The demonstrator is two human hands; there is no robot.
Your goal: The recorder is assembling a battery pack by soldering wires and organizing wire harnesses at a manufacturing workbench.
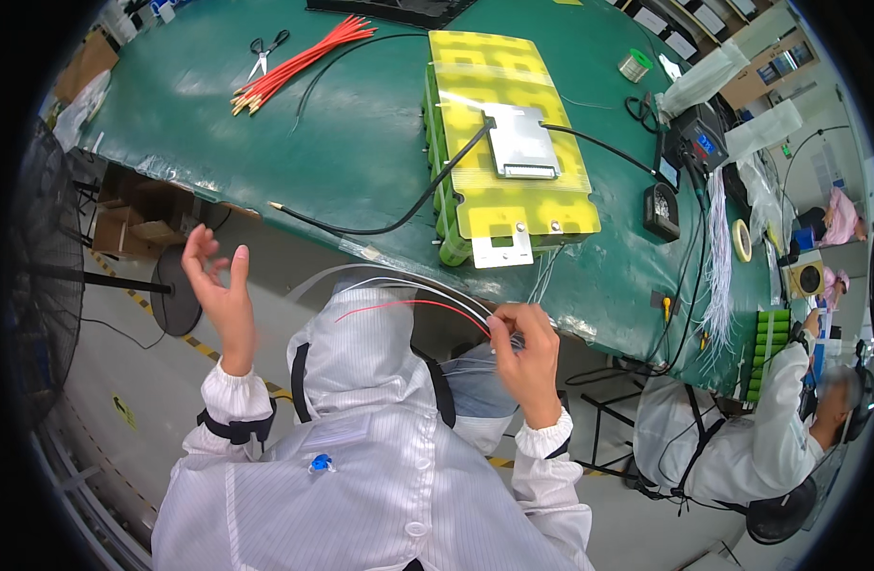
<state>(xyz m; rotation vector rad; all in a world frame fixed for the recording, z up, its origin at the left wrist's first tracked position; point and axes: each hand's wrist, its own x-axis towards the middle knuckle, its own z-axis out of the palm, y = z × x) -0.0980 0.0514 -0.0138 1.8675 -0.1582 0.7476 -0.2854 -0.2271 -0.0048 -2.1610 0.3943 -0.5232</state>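
My right hand [525, 354] is closed in a pinch on a bundle of thin wires [413, 285], white ones and a red one, whose loose ends curve off to the left over my lap. My left hand [220, 287] is raised in the air left of the wires, fingers apart and holding nothing. Beyond my right hand, on the green table [351, 162], lies a battery pack [513, 86] of green cells under yellow sheets. A silver circuit module [524, 143] sits on top of it, with thick black cables [422, 205] running out on both sides.
Red cables [304, 65] and scissors [265, 52] lie at the far left. To the right are a solder spool [635, 65], a soldering station [698, 143], a black tray [660, 209], white wires [717, 266] and tape [741, 240]. A co-worker [770, 428] sits at right; a fan [51, 276] stands left.
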